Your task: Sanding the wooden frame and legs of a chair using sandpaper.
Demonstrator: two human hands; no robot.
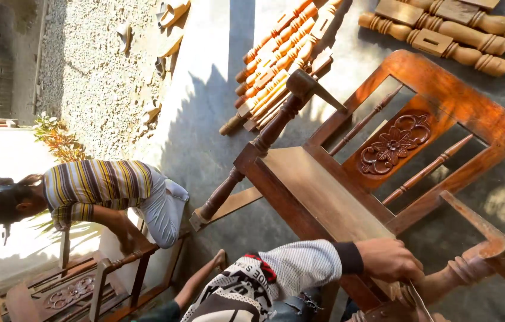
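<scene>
Turned wooden spindles (276, 56) stacked on concrete, co-worker in striped shirt (94, 188) bent over another chair (76, 289), gravel (94, 65) behind.

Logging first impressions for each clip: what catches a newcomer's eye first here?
The carved wooden chair lying on its side fills the right half, its flower panel bright in the sun. A hand grips its frame at bottom centre. At left, a person in a striped shirt bends over another chair frame; turned spindles lie at top.
</scene>
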